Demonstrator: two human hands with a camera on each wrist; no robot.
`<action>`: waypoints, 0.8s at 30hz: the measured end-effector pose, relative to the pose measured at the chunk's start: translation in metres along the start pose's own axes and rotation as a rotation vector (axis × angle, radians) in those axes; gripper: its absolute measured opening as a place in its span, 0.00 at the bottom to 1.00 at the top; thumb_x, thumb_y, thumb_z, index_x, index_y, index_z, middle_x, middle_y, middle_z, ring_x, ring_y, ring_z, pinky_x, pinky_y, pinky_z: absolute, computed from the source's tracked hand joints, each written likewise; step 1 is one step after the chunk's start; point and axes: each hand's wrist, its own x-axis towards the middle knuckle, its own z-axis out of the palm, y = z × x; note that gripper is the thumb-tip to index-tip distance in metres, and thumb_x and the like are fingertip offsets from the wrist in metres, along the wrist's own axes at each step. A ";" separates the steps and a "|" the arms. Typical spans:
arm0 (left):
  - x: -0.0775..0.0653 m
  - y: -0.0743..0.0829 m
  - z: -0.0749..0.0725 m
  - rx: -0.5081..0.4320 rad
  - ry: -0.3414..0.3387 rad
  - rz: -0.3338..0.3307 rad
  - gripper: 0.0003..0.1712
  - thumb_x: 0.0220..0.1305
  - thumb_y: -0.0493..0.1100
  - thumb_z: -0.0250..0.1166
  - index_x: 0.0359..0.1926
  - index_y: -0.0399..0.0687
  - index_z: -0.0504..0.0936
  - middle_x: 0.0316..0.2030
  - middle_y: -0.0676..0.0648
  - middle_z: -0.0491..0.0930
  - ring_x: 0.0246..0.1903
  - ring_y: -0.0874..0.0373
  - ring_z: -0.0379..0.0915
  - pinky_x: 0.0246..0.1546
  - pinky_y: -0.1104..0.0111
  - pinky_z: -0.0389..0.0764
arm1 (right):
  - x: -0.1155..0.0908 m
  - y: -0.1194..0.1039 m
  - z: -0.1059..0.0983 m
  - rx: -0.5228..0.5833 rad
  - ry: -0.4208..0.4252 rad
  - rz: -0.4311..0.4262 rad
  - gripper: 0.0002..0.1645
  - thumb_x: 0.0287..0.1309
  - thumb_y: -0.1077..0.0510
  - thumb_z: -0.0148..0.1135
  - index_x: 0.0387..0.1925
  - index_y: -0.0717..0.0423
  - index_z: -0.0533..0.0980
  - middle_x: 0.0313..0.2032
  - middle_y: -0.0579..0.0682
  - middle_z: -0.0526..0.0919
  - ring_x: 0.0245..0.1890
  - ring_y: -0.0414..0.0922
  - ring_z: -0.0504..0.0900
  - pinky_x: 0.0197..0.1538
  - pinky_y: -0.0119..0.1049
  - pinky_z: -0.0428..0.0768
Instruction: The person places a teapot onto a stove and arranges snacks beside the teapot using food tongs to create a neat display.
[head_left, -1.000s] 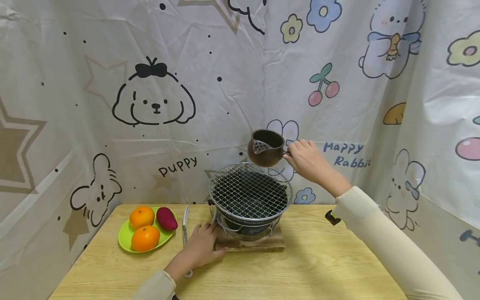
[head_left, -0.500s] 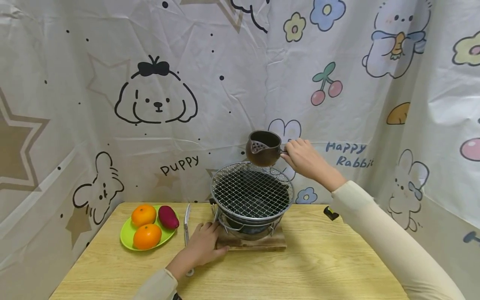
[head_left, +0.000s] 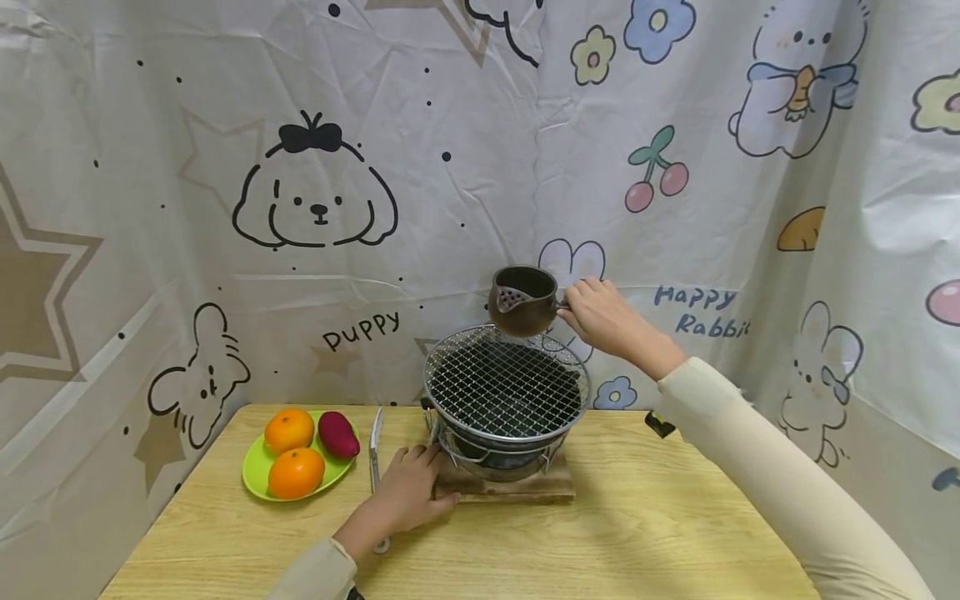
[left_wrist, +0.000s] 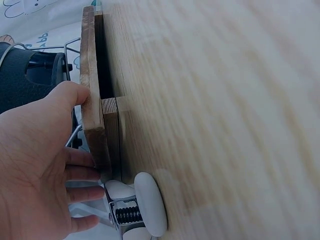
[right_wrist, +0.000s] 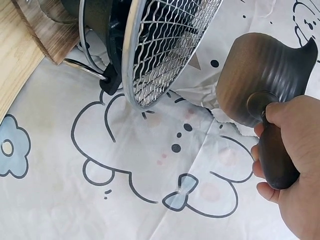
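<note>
In the head view, my right hand point(head_left: 603, 315) grips the side handle of a dark brown, lidless clay teapot point(head_left: 525, 320). It hangs over the back of a round wire grill mesh point(head_left: 506, 383), its perforated spout facing left and towards me. The right wrist view shows the fingers curled round the handle of the teapot point(right_wrist: 250, 75). Under the mesh stands a small dark barbecue stove point(head_left: 501, 465) on a wooden board point(head_left: 517, 488). My left hand point(head_left: 408, 490) holds that board's front left corner, with the thumb against the edge of the board point(left_wrist: 91, 95) in the left wrist view.
A green plate point(head_left: 258, 479) with two oranges point(head_left: 296, 473) and a purple oval item point(head_left: 337, 435) stands at the left. Metal tongs point(head_left: 374, 458) lie beside my left hand. A black and yellow object point(head_left: 660, 425) sits at the back right. A printed curtain point(head_left: 420, 167) hangs behind.
The teapot in my right hand has shifted a little left and slightly down over the mesh. My left hand stays at the board's corner. The head view has turned slightly.
</note>
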 end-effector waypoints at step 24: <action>0.000 0.001 0.000 0.019 0.020 0.004 0.39 0.61 0.62 0.67 0.62 0.38 0.78 0.62 0.37 0.78 0.58 0.41 0.74 0.58 0.46 0.74 | 0.006 -0.011 0.018 -0.013 -0.005 -0.051 0.16 0.74 0.54 0.55 0.31 0.60 0.67 0.29 0.54 0.70 0.32 0.52 0.67 0.38 0.43 0.66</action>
